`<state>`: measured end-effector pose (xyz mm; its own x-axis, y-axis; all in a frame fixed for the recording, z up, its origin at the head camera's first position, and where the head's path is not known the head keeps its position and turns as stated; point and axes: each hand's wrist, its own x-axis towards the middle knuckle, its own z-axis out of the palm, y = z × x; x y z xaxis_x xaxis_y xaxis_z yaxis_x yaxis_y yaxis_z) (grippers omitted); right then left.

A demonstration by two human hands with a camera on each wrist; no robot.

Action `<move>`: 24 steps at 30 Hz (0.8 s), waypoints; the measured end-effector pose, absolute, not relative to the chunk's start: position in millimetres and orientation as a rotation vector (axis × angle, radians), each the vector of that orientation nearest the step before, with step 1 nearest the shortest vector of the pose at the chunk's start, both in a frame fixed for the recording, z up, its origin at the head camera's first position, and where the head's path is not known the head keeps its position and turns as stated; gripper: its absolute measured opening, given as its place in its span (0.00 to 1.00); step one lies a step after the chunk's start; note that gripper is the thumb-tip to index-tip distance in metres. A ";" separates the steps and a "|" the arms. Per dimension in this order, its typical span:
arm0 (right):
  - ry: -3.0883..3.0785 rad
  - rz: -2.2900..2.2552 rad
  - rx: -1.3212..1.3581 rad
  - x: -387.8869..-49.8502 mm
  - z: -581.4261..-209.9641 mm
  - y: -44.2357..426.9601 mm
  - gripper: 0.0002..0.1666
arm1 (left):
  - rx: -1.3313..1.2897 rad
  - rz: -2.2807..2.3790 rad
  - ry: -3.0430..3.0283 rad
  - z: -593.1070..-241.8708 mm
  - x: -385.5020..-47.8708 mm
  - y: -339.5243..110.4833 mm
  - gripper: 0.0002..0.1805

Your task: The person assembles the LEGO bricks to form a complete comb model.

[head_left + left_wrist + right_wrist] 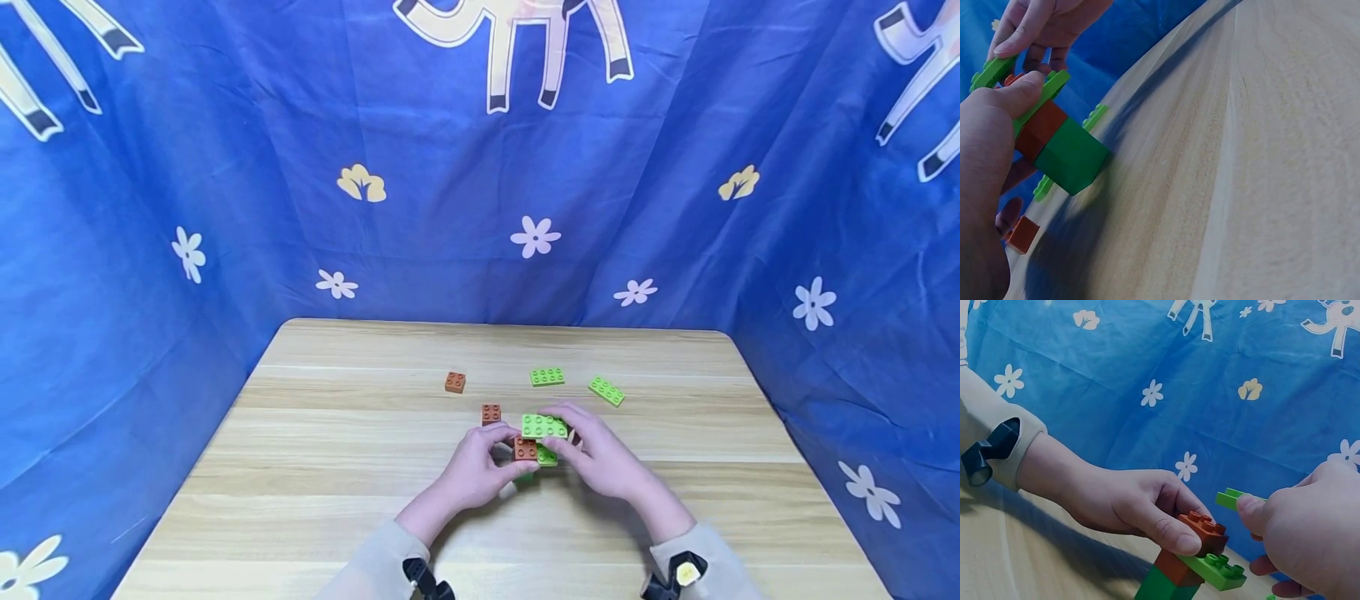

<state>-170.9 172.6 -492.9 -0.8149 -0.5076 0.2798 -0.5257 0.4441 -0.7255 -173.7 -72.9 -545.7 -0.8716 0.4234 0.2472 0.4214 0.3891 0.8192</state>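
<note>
My left hand point(480, 471) grips a small stack of toy building bricks. At its bottom is a dark green brick point(1072, 156), with an orange-brown brick point(1042, 130) above it. Over that lies a light green plate point(1215, 572), and another orange-brown brick point(1202, 532) tops one end. My right hand point(600, 454) pinches a second light green plate point(543, 427) between thumb and fingers, studs up. The right wrist view shows this plate apart from the stack. A brown patch shows beneath it by the fingers; its kind is unclear.
Loose on the wooden table point(337, 500) are an orange-brown brick point(454, 382), another orange-brown brick point(491, 412) just beyond my left fingers, a light green plate point(547, 377) and an angled light green plate point(607, 391). A blue patterned cloth point(450, 183) hangs around the table.
</note>
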 end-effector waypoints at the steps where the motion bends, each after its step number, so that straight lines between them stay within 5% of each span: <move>1: -2.651 1.349 0.956 -170.3 -493.0 172.1 0.24 | 0.797 1.545 2.614 -545.5 -173.8 -72.8 0.24; 24: -2.659 1.338 1.056 -164.4 -504.5 168.6 0.24 | 0.832 1.568 2.603 -545.6 -174.2 -72.6 0.16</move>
<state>-164.4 168.6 -504.5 -0.7764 -0.5699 0.2692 -0.5557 0.4175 -0.7189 -174.2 -72.6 -545.6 -0.8606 0.4316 0.2705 0.4409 0.3652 0.8199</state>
